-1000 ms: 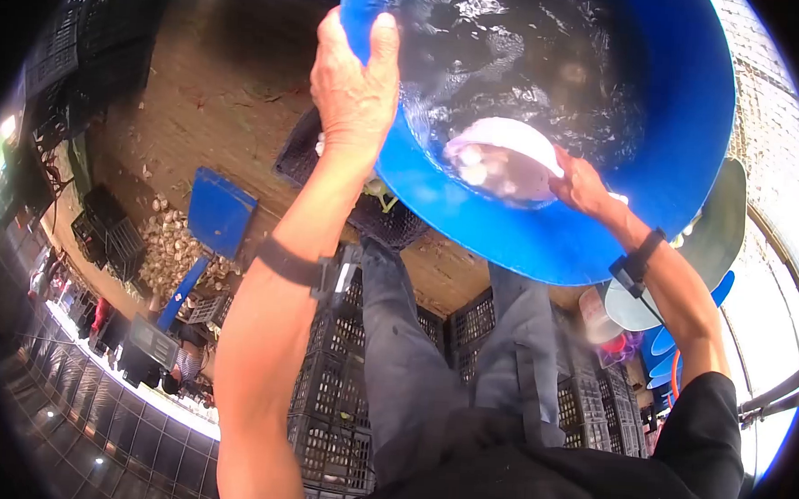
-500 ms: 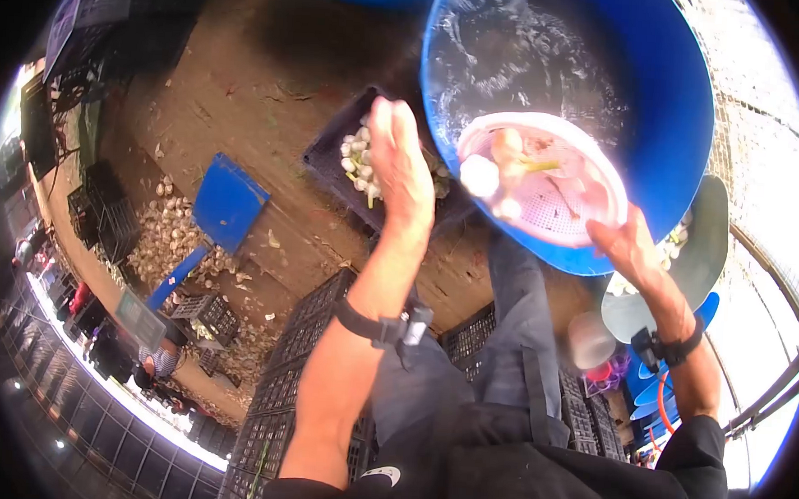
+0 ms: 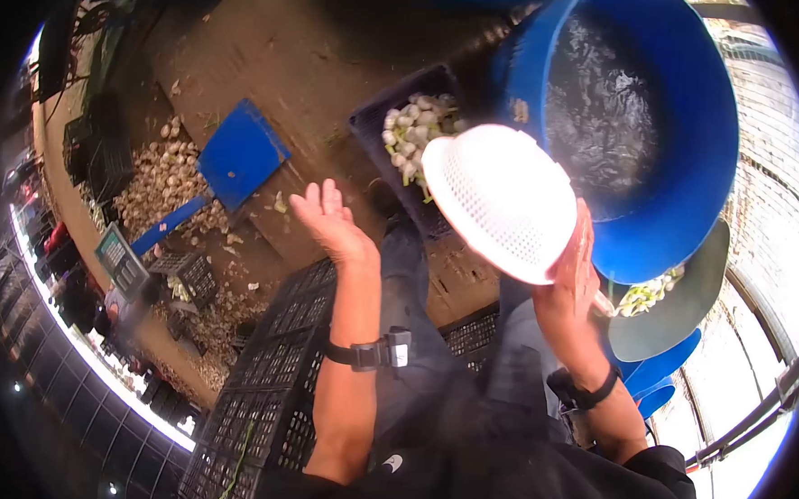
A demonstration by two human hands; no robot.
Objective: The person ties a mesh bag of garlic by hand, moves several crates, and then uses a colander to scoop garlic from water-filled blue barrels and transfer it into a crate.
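Observation:
My right hand [image 3: 572, 275] grips the rim side of a pale colander [image 3: 503, 205], tipped so its perforated outer side faces me. The inside is hidden, so its contents cannot be seen. Below and beside its far left edge, a dark crate [image 3: 375, 126] on the floor holds white garlic bulbs [image 3: 415, 131] with bits of green stem. Left of the colander, my left hand [image 3: 335, 228] is open and holds nothing, its fingers apart. Behind the colander stands a large blue tub [image 3: 703, 139] with rippling water [image 3: 605, 116].
A blue shovel [image 3: 242, 155] lies by a heap of garlic [image 3: 164, 178] on the left. Black stacked crates [image 3: 267, 360] stand close beside my left arm. At right, a grey-green basin [image 3: 676, 323] holds more trimmed garlic [image 3: 650, 294].
My right hand has swung the colander left from the tub and turned it over towards the crate. Bulbs seen inside are now out of sight. My left hand has lowered and moved left.

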